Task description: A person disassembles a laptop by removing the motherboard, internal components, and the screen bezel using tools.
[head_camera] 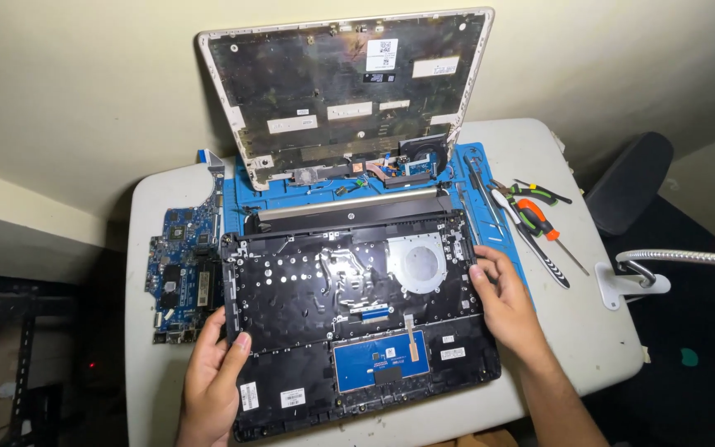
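An opened laptop base [349, 306] lies upside down on a blue work mat [250, 199], black inside, with a round fan recess [417, 261] and a blue touchpad board [378, 364]. My left hand [213, 377] grips its left edge, thumb on the inner surface. My right hand [502, 302] holds its right edge, fingers curled at the rim. Behind it a second laptop shell [349, 91] with a pale rim leans upright against the wall, showing a fan [424, 157] and copper heat pipe.
A blue motherboard [182, 265] lies at the left of the white table [589, 331]. Screwdrivers and tweezers [531, 219] lie to the right of the mat. A flexible metal lamp arm [688, 258] clamps at the table's right edge. A dark chair [631, 178] stands beyond.
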